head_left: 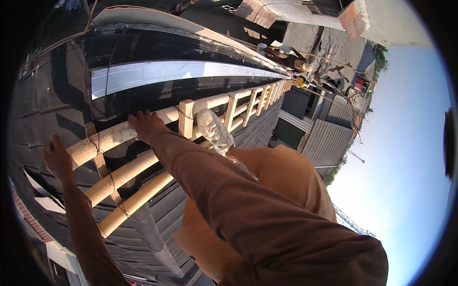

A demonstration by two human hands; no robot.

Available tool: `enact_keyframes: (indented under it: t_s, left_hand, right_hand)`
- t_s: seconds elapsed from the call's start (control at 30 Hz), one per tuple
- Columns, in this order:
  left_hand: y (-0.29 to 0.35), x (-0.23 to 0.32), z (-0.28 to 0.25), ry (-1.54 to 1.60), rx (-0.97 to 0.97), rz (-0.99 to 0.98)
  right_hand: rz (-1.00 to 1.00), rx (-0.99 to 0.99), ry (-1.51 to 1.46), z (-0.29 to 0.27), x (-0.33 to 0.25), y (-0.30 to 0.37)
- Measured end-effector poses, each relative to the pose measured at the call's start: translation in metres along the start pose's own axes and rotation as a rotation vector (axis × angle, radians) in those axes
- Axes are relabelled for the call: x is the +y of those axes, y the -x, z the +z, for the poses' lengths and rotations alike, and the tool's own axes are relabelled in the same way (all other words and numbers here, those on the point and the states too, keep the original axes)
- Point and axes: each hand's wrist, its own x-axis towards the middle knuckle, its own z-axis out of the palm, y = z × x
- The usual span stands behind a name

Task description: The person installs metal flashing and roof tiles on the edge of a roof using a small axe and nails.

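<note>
My right hand (145, 125) is closed over the top bamboo pole (113, 135) of a ladder-like frame of poles, its fingers bent across the upper side. At the near left end of the same pole is my left hand (58, 159), thumb raised and the other fingers curled and partly hidden against it. Beneath it run a middle pole (121, 177) and a lower pole (136, 205). Dark wire ties (98, 143) bind them to a wooden crosspiece (101, 167). A squared wooden block (186, 119) stands right of my right hand, beside my shoe (214, 131) on the poles.
A long pale metal strip (152, 76) lies along the black roof surface behind the poles. Grey roof tiles (260, 126) slope away below. A co-worker (293, 62) in a hat and yellow gloves is at the far end. A rounded ridge (152, 238) runs down the near roof.
</note>
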Motion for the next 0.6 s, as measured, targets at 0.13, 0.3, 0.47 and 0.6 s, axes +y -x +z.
enact_keyframes:
  t_s: [0.13,0.3,0.47,0.6]
  left_hand:
    - [0.004,-0.003,0.000,0.025,-0.015,-0.004]
    - [0.012,0.007,0.000,0.135,0.054,0.021]
    - [0.002,0.001,-0.006,0.060,0.007,-0.102]
    - [-0.023,-0.034,0.013,0.006,0.035,-0.106]
  right_hand:
    - [-0.025,-0.037,-0.012,-0.002,0.003,0.002]
    - [-0.047,-0.005,0.008,0.003,0.009,0.002]
    - [-0.032,-0.007,-0.024,0.003,0.007,0.000]
    - [0.021,0.091,-0.128,0.026,0.002,-0.010]
